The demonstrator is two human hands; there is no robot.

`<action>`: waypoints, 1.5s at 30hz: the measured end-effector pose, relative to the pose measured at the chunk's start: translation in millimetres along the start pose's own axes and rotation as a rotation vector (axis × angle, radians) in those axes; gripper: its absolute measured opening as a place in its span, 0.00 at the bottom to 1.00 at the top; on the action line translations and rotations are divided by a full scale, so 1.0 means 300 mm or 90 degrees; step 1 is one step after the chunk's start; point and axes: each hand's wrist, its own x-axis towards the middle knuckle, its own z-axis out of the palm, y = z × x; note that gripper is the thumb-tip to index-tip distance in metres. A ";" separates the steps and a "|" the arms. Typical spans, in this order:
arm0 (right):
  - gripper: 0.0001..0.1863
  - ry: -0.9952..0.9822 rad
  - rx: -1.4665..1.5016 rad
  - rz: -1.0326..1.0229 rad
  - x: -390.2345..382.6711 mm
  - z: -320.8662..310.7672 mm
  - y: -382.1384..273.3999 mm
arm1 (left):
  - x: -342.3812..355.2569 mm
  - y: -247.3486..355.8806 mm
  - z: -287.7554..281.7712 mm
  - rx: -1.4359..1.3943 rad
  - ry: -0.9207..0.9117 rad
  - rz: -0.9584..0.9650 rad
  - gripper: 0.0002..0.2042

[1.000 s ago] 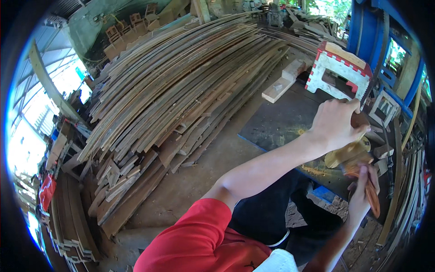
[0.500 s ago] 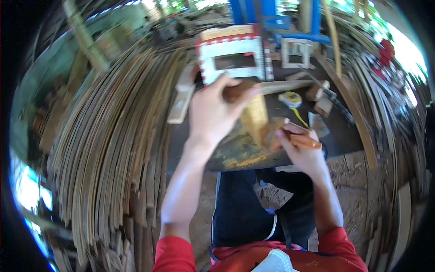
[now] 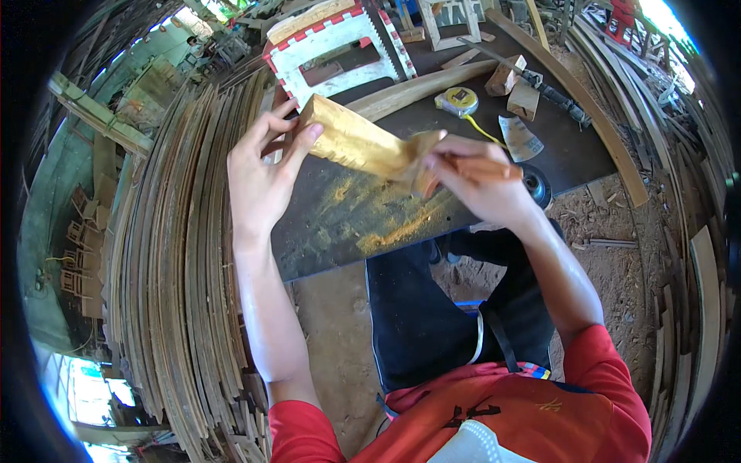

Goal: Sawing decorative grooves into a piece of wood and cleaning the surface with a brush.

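Observation:
A yellowish wood block (image 3: 359, 143) is held at its upper left end by my left hand (image 3: 266, 170), with the thumb on the near face and the fingers behind. My right hand (image 3: 482, 181) is closed around a curled orange-brown sheet (image 3: 486, 169), which looks like sandpaper. It meets the block's right end, where motion blurs the edges. Below the block, yellow wood dust (image 3: 401, 231) is scattered over the dark tabletop (image 3: 309, 243).
A red-and-white step stool (image 3: 340, 65) stands at the back. Behind the block lie a long curved wood piece (image 3: 432, 86), a yellow tape measure (image 3: 458, 100), small wood blocks (image 3: 523, 100) and a printed paper piece (image 3: 521, 139). Stacked wood strips (image 3: 174, 231) fill the left side.
The wood block has swung from steeply tilted to nearly level, its left-hand end moving left and down in view. My right hand has risen with the sheet. The view itself has shifted.

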 end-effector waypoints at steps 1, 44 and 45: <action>0.09 0.033 0.001 0.040 0.005 -0.004 0.031 | 0.003 0.001 0.009 -0.023 0.004 0.002 0.15; 0.34 -0.293 -0.563 -0.018 -0.122 -0.684 0.245 | -0.079 -0.169 -0.039 -0.011 -0.095 0.009 0.37; 0.35 -0.306 -0.637 -0.002 -0.119 -0.686 0.249 | -0.101 -0.163 -0.044 -0.001 -0.078 0.019 0.35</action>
